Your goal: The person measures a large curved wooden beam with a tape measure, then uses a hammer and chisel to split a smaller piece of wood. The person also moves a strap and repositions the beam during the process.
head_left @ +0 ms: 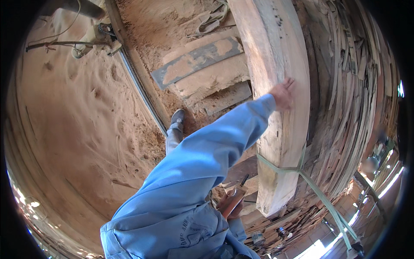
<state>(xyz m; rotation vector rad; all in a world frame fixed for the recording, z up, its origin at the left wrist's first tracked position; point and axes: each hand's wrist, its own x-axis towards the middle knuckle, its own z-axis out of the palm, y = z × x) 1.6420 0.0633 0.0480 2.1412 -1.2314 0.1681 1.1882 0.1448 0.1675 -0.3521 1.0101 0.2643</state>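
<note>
My left arm in a blue sleeve stretches across to a thick squared timber beam (278, 129). Over the beam's upper face is my left hand (282, 94), slightly blurred, its fingers stretched out and holding nothing; whether it touches the wood I cannot tell. Close to my chest, my right hand (237, 209) is wrapped around an orange handheld remote control (233, 201) with a short black antenna. Its buttons are hidden. A green lifting strap (280, 169) loops round the beam's near end and runs to the lower right.
Stacked thin boards (345, 86) line the right side. A metal rail (140, 88) crosses the sawdust-covered ground (82, 129) left of the beam. Between them lie a flat dark plank (198, 60) and a loose strap (212, 21). My shoe (177, 116) is beside the rail.
</note>
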